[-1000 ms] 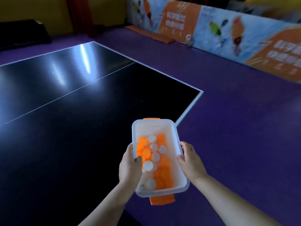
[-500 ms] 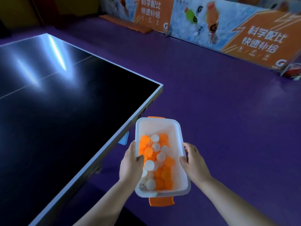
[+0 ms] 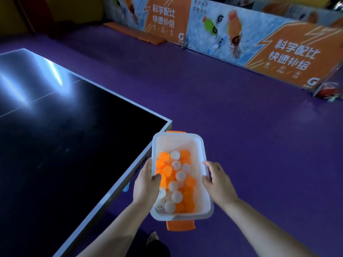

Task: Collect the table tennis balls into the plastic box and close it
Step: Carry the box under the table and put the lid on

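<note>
A white translucent plastic box with orange clip handles at both ends is held in the air beside the table corner. It has no lid on and holds several orange and white table tennis balls, heaped toward its near end. My left hand grips the box's left long wall, thumb over the rim. On the opposite long wall my right hand grips it the same way.
The black table tennis table fills the left, its corner just left of the box. Purple floor spreads to the right and ahead. Orange and blue advertising barriers line the far side. A dark shoe shows at the bottom.
The box, held in both hands, has come off the table top and now hangs over the floor right of the table corner. The view has swung right toward the barriers.
</note>
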